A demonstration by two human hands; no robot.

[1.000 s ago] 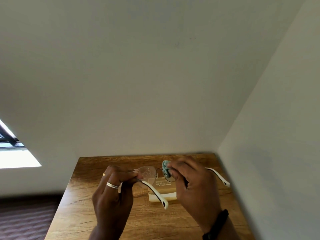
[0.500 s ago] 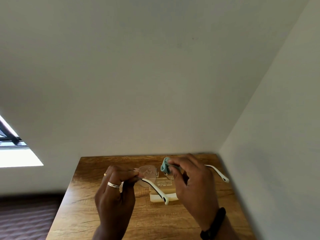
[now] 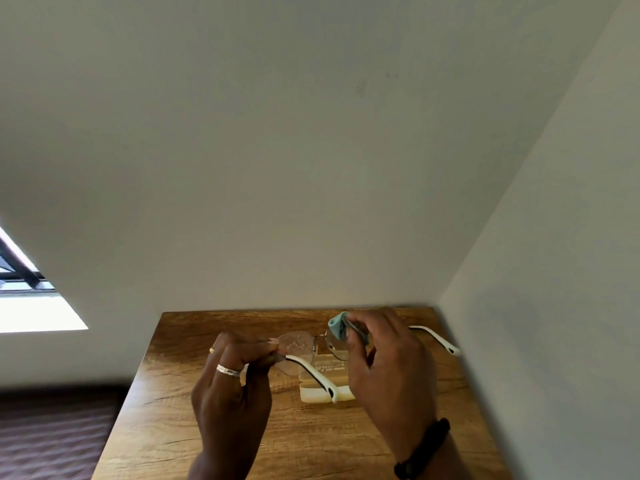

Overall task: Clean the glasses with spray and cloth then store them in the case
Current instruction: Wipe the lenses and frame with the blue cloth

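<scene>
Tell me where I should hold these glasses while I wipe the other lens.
Pinch the glasses at the hinge corner where the white temple joins, coming from the outer left side, as the left hand does. That keeps fingers off the droplet-speckled lens.

Rimless glasses (image 3: pixel 313 348) (white temples unfolded) held above the cream case (image 3: pixel 323 379), teal cloth (image 3: pixel 337 326) bunched on one lens.

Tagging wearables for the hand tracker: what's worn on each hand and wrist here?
Left hand: a wide silver ring on one finger and a thin gold ring on the next. Right hand: no rings visible, a black band around the wrist. No sleeves or gloves in view on either arm.
</scene>
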